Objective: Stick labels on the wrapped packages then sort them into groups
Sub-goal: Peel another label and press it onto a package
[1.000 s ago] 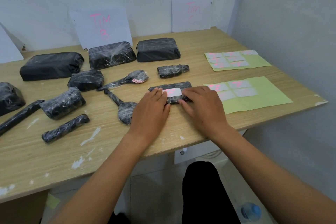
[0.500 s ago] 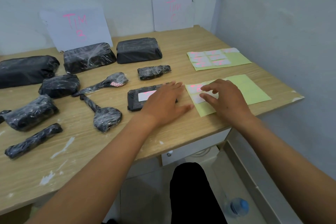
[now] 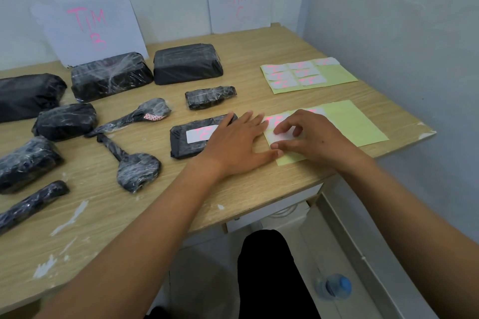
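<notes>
A flat black wrapped package (image 3: pixel 181 142) lies mid-table with a white label (image 3: pixel 201 134) bearing pink writing stuck on top. My left hand (image 3: pixel 237 141) lies flat, fingers spread, over the package's right end and the left edge of the near green label sheet (image 3: pixel 355 124). My right hand (image 3: pixel 311 137) rests on that sheet, its fingertips picking at a white label (image 3: pixel 282 137). A second green sheet (image 3: pixel 334 76) with several labels lies farther back. Several unlabelled black packages, such as the block (image 3: pixel 188 63) and the small one (image 3: pixel 210 97), lie to the left and behind.
Two white signs with pink writing lean on the wall: one (image 3: pixel 90 28) at the left, one (image 3: pixel 238 5) at the right. The table edge (image 3: pixel 259 204) runs close below my hands. The right wall (image 3: pixel 401 33) stands near the sheets. A water bottle (image 3: pixel 334 286) lies on the floor.
Both hands left the labelled package and moved right to the near green sheet. My right hand's fingers now curl on a label there. The camera view turned right.
</notes>
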